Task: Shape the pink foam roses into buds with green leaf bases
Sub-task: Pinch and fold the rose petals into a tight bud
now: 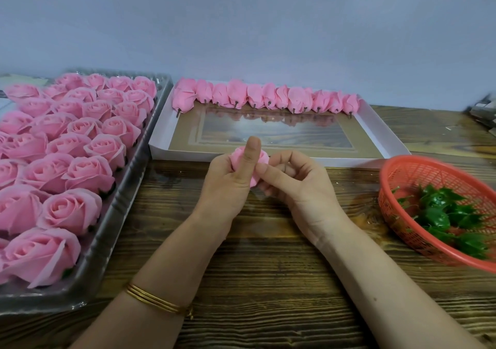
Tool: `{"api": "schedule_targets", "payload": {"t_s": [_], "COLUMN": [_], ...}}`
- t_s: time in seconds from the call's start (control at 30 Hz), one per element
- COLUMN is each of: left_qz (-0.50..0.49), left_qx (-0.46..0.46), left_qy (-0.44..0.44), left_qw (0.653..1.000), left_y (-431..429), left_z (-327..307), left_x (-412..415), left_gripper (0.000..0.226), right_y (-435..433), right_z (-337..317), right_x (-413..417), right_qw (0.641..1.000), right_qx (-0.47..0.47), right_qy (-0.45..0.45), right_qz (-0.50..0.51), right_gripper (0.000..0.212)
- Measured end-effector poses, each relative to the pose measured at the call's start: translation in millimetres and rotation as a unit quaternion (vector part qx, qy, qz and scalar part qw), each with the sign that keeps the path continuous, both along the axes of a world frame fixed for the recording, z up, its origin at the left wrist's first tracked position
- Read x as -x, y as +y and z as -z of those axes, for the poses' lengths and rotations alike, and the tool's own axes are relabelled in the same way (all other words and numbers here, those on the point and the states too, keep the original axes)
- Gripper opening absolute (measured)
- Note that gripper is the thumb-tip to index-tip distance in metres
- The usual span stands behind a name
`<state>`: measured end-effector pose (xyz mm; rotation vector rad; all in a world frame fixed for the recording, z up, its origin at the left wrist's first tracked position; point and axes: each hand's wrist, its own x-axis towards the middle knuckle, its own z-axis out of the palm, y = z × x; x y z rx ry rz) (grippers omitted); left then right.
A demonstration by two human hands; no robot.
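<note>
A pink foam rose (239, 156) is held above the wooden table, in the middle of the view. My left hand (230, 184) grips it, thumb upright across its front. My right hand (292, 179) touches the rose's right side with curled fingers, pinching its lower edge. Most of the rose is hidden by the two hands. A clear plastic tray (118, 209) on the left holds several open pink roses (88, 171). Along the far side of a white box lid (386, 139) lies a row of closed pink buds (265, 97). Green leaf bases (445, 214) fill a red basket (402, 171) on the right.
The wooden table (268, 268) has bare room in front of my hands, between the tray and the basket. A grey wall stands behind. Some dark metal object (483, 112) sits at the far right edge. A gold bangle circles my left wrist.
</note>
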<state>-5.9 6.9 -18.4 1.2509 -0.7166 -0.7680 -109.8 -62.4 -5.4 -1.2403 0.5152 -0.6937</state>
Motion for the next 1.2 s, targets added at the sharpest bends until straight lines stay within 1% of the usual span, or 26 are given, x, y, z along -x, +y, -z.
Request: {"api": "schedule_targets", "payload": {"t_s": [0.07,0.17,0.37,0.5,0.6,0.67,0.77,0.93,1.03,1.2], "left_qz": [0.002,0.008,0.009,0.001,-0.004,-0.014,-0.029,-0.048,-0.054,-0.057], "left_qx": [0.003,0.024,0.040,0.029,0.024,0.019,0.000,-0.015,-0.020,-0.045], "left_qy": [-0.024,-0.042,-0.079,-0.092,-0.100,-0.103,-0.128,-0.138,-0.143,-0.193], "left_qw": [1.000,0.999,0.996,0.995,0.995,0.994,0.991,0.989,0.988,0.979], "left_y": [-0.2,0.2,0.5,0.2,-0.3,-0.9,-0.5,-0.7,-0.6,-0.4], "left_z": [0.5,-0.4,-3.0,-4.8,-3.9,-2.6,-0.3,-0.4,-0.1,3.6], "left_x": [0.5,1.7,5.5,7.6,8.1,8.0,6.9,6.4,6.5,5.4], "left_gripper": [0.068,0.063,0.081,0.078,0.081,0.081,0.080,0.068,0.063,0.057], "right_y": [0.8,1.2,2.9,0.5,-0.5,0.0,1.3,1.2,0.4,-0.2], "right_z": [-0.5,-1.4,-2.1,0.1,1.0,0.1,-1.5,-2.0,-1.7,-1.2], "right_x": [0.1,0.5,0.2,0.9,0.7,0.3,-0.2,-0.4,-0.7,-0.5], "right_qw": [1.000,1.000,1.000,0.999,0.998,0.998,0.998,0.997,0.997,0.998], "right_qx": [0.004,0.004,0.001,0.007,0.013,0.009,0.005,0.007,0.002,-0.008], "right_qy": [0.007,0.010,0.021,0.046,0.063,0.065,0.065,0.081,0.079,0.068], "right_qz": [0.005,0.003,0.009,0.016,0.019,0.020,0.018,0.016,0.010,0.005], "right_gripper": [0.048,0.045,0.047,0.029,0.015,0.012,0.017,0.013,0.016,0.008]}}
